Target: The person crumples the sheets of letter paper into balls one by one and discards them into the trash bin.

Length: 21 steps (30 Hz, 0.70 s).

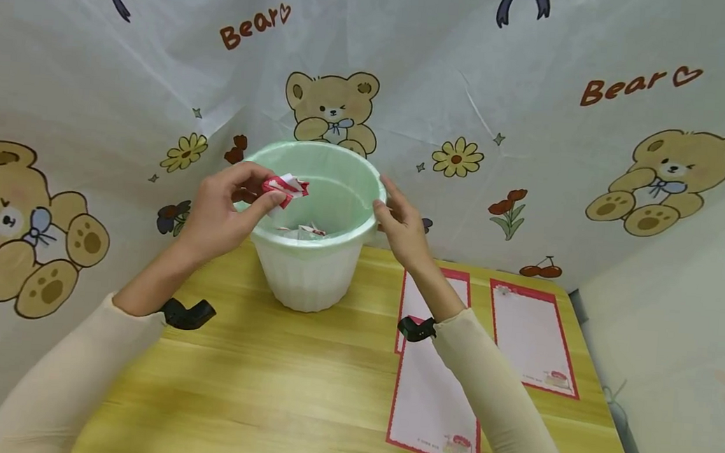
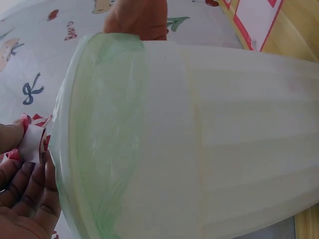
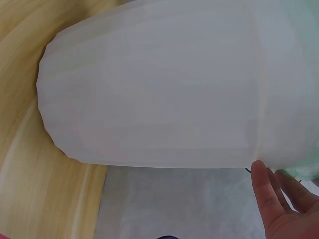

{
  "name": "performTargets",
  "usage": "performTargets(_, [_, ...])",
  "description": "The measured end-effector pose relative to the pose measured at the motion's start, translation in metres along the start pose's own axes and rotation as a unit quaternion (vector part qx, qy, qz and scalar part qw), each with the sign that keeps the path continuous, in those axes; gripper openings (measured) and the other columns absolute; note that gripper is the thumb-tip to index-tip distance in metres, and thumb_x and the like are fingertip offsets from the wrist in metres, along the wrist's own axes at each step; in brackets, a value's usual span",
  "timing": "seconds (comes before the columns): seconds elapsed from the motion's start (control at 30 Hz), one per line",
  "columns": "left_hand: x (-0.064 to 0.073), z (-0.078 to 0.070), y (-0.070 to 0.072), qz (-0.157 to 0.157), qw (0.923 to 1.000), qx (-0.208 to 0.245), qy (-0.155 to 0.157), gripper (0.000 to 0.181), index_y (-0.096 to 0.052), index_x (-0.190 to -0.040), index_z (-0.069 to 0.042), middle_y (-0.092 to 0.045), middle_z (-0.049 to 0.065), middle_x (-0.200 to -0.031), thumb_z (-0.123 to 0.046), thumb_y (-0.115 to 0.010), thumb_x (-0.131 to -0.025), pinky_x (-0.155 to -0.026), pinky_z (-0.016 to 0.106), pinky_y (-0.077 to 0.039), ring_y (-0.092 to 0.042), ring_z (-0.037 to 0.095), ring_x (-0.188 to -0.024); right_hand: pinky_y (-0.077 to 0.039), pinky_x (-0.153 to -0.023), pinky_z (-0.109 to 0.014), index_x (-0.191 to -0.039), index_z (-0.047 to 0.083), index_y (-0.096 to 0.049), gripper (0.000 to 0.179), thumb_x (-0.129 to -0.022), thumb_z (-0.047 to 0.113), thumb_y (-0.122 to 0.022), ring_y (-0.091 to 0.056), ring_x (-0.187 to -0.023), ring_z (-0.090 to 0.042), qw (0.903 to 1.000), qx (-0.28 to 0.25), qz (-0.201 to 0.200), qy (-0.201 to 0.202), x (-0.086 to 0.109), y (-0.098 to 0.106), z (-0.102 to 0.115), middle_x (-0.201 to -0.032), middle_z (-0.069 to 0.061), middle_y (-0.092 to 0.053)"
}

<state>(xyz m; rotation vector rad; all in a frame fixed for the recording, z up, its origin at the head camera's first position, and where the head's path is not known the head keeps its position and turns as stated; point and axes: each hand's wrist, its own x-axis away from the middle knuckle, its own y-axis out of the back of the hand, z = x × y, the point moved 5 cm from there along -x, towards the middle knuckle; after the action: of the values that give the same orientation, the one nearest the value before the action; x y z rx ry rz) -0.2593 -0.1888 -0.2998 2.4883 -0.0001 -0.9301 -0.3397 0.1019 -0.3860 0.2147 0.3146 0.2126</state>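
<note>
A crumpled piece of red-and-white paper (image 1: pixel 286 187) is pinched between the thumb and fingers of my left hand (image 1: pixel 228 206), over the near left part of the bin's mouth. The white bin (image 1: pixel 309 272) stands upright on the table, its rim covered by a pale green liner bag (image 1: pixel 340 183). My right hand (image 1: pixel 403 222) rests on the bin's right side at the rim, fingers fairly straight. In the right wrist view, its fingertips (image 3: pixel 258 172) lie against the bin wall near the liner's edge. Crumpled scraps (image 1: pixel 308 231) lie inside the bin.
Red-bordered sheets of paper (image 1: pixel 436 393) lie on the right of the wooden table (image 1: pixel 275 389), partly under my right forearm. A bear-print cloth (image 1: pixel 412 61) hangs close behind the bin. A plain wall (image 1: pixel 696 334) borders the table's right side.
</note>
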Motion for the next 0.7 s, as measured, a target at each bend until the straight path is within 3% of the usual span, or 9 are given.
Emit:
performTargets(0.13, [-0.014, 0.005, -0.004, 0.021, 0.9991, -0.022, 0.030, 0.017, -0.075, -0.113, -0.007, -0.077, 0.005, -0.100, -0.017, -0.080, -0.099, -0.078, 0.011, -0.056, -0.068, 0.003, -0.081, -0.063, -0.103, -0.046, -0.167, 0.027, -0.041, 0.058, -0.111, 0.030, -0.054, -0.070, -0.122, -0.039, 1.0000, 0.007, -0.005, 0.001, 0.001, 0.002, -0.002, -0.146, -0.024, -0.067])
performTargets(0.43, [-0.042, 0.012, -0.010, 0.076, 0.9935, -0.078, 0.032, 0.018, -0.075, -0.111, -0.008, -0.077, 0.006, -0.098, -0.023, -0.079, -0.101, -0.076, 0.011, -0.056, -0.070, 0.009, -0.082, -0.064, -0.097, -0.034, -0.168, 0.026, -0.039, 0.059, -0.112, 0.029, -0.054, -0.071, -0.121, -0.038, 1.0000, 0.000, -0.002, 0.006, 0.001, 0.001, -0.001, -0.145, -0.026, -0.067])
performTargets(0.6, [-0.051, 0.016, -0.010, 0.118, 0.9852, -0.124, 0.005, 0.018, -0.074, -0.109, -0.008, -0.077, 0.005, -0.093, -0.022, -0.080, -0.100, -0.075, 0.012, -0.054, -0.070, 0.013, -0.082, -0.063, -0.093, -0.029, -0.168, 0.025, -0.039, 0.058, -0.111, 0.028, -0.053, -0.071, -0.117, -0.035, 0.9999, 0.003, -0.002, 0.010, 0.001, 0.000, -0.001, -0.144, -0.027, -0.067])
performTargets(0.7, [-0.056, 0.019, -0.008, 0.137, 0.9787, -0.152, -0.015, 0.016, -0.074, -0.107, -0.008, -0.078, 0.004, -0.091, -0.021, -0.080, -0.100, -0.075, 0.019, -0.057, -0.071, 0.014, -0.081, -0.063, -0.095, -0.033, -0.168, 0.027, -0.039, 0.058, -0.112, 0.029, -0.053, -0.071, -0.118, -0.034, 0.9999, 0.008, -0.001, 0.008, 0.001, 0.000, -0.001, -0.146, -0.026, -0.066])
